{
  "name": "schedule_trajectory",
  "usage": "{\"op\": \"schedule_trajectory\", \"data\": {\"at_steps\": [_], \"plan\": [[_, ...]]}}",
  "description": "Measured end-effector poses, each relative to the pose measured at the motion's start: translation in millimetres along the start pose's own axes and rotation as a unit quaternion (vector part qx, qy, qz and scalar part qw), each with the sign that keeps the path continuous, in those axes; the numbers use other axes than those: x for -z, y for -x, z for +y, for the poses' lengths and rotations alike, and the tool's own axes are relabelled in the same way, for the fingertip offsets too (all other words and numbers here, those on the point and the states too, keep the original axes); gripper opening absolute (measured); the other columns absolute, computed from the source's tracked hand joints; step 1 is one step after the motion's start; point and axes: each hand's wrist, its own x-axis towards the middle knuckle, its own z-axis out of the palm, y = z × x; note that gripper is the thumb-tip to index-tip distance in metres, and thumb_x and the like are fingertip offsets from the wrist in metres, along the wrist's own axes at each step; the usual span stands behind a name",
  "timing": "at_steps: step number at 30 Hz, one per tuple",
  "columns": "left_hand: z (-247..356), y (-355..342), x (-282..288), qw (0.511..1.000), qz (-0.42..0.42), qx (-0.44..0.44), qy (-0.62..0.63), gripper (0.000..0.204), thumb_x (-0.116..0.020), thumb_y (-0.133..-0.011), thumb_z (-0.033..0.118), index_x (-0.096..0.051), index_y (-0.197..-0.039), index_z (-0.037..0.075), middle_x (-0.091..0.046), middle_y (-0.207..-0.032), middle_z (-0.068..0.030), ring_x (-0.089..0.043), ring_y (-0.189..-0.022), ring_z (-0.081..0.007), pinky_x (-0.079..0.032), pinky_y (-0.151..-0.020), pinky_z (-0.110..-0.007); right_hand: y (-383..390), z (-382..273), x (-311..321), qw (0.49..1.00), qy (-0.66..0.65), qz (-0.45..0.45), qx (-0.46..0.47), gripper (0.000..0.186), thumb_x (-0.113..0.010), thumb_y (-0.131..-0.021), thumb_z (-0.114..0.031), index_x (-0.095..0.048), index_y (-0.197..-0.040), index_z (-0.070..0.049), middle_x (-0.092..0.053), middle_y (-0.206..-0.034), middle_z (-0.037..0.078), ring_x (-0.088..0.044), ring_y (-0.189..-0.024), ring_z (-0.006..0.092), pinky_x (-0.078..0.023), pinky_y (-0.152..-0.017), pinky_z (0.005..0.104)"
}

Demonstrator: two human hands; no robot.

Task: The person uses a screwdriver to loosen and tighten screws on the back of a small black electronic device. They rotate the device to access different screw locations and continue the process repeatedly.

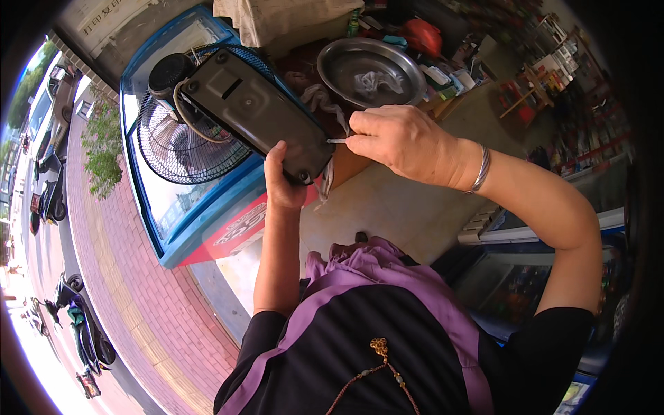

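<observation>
An electric fan lies tipped over, its wire-grilled head (183, 138) resting on a blue-rimmed chest freezer. The dark rectangular fan base (256, 107) has its underside facing me, with round feet at its corners and a slot. My left hand (282, 181) grips the near edge of this base, thumb lying on its face. In my right hand (408, 144), pinched between thumb and fingers, is a short thin pale rod (336, 141). Its tip meets the right edge of the base; its exact kind is too small to make out.
The freezer (200, 211) stands at left, beside a brick pavement (152, 304) with parked scooters (86, 325). Beyond my hands, a metal basin (373, 69) holds a crumpled clear plastic bag. A red bag (420, 36) and small boxes lie behind it. Glass-topped cabinets (512, 277) stand at right.
</observation>
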Motion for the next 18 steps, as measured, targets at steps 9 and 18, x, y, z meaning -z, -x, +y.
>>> {"op": "schedule_trajectory", "data": {"at_steps": [9,18], "plan": [[1,0,-2,1.000,0.012,-0.006,0.005,0.054,-0.057,-0.093,0.033,-0.049,-0.135,0.000,-0.061,-0.129,-0.0156,-0.059,-0.119,-0.0302,-0.044,-0.107,-0.044,-11,-20,3,0.970,0.104,-0.101,-0.193,0.039,-0.071,-0.087,-0.038,-0.059,-0.095,-0.002,-0.066,-0.077,0.014,-0.071,-0.068,0.0300,-0.057,-0.057,0.0388],[3,1,-2,1.000,-0.006,-0.003,0.009,0.052,-0.057,-0.093,0.032,-0.050,-0.134,0.001,-0.062,-0.128,-0.0157,-0.060,-0.117,-0.0302,-0.045,-0.106,-0.045,-3,3,3,0.990,0.059,-0.034,-0.120,0.010,-0.067,-0.088,-0.020,-0.063,-0.087,-0.010,-0.063,-0.082,0.006,-0.068,-0.083,0.0264,-0.055,-0.068,0.0359]]}}
